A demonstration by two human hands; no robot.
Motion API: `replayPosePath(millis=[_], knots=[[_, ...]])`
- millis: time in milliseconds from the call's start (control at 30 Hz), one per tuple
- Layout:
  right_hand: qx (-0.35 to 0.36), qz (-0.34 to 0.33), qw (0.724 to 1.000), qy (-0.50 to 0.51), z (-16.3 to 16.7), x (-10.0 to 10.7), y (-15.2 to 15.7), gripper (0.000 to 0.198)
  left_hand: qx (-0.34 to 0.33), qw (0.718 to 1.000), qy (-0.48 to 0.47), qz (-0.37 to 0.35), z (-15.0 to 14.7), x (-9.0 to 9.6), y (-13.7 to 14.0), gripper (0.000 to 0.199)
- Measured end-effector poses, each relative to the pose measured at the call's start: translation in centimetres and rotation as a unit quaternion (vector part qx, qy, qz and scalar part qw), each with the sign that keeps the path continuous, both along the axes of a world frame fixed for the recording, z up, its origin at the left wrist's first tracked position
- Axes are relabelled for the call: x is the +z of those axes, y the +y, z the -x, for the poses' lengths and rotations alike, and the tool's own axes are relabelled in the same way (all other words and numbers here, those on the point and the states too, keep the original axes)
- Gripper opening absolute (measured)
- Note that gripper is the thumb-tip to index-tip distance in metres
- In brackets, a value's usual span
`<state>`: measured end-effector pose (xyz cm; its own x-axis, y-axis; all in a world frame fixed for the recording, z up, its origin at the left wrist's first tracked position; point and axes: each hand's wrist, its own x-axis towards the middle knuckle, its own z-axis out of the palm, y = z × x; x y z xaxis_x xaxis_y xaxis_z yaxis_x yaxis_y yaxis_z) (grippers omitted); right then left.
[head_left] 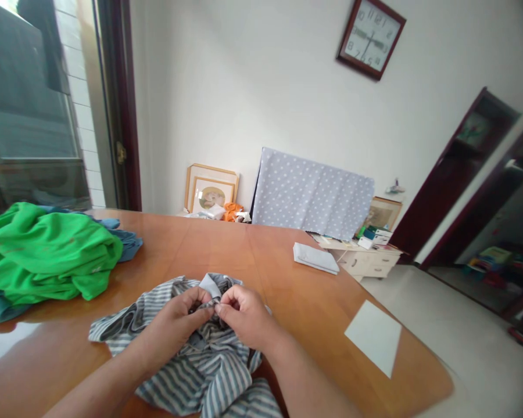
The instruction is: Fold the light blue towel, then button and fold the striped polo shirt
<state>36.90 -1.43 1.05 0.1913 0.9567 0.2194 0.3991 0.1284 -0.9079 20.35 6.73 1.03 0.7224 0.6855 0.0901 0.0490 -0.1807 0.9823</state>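
Note:
A grey-and-white striped collared shirt (209,377) lies crumpled on the wooden table (261,255) in front of me. Just below its pale collar (210,285), both hands meet at the fabric. My left hand (185,313) pinches the shirt between thumb and fingers. Close beside it, my right hand (244,313) pinches the cloth too, fingertips almost touching the left ones. Whatever small detail sits between the fingertips is too hidden to make out.
Green clothing (52,249) is heaped over blue garments at the table's left. A folded grey cloth (316,258) and a white sheet (375,337) lie to the right. Behind the table stand a dotted cloth cover (311,191), a framed picture (211,191) and a white cabinet (370,264).

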Motion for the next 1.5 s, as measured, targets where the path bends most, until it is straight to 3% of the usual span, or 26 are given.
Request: replayPosePath(millis=[167,300,533,833,1300,1500], knots=[[0.038,0.033,0.996,0.074,-0.1,0.5,-0.1,0.011,-0.043,0.998,-0.030,0.039,0.4,0.7,-0.5,0.023],[0.036,0.039,0.994,0.090,0.0,1.0,-0.3,0.011,-0.034,0.999,-0.014,0.030,0.3,0.9,-0.7,0.019],[0.025,0.029,0.996,0.075,0.2,0.7,-0.2,0.011,0.049,0.995,0.016,-0.080,-0.5,0.6,-0.6,0.024],[0.007,0.028,0.999,0.037,0.3,0.4,0.1,0.008,0.095,0.975,0.042,-0.199,-0.6,-0.6,-0.4,0.009],[-0.009,0.021,1.000,0.009,-0.2,-0.4,0.5,0.006,0.075,0.971,0.043,-0.224,-0.6,-0.5,-0.8,0.010],[-0.004,0.003,1.000,0.022,-0.1,-0.3,0.4,0.006,0.061,0.984,0.012,-0.169,-0.6,-0.1,-0.9,0.016]])
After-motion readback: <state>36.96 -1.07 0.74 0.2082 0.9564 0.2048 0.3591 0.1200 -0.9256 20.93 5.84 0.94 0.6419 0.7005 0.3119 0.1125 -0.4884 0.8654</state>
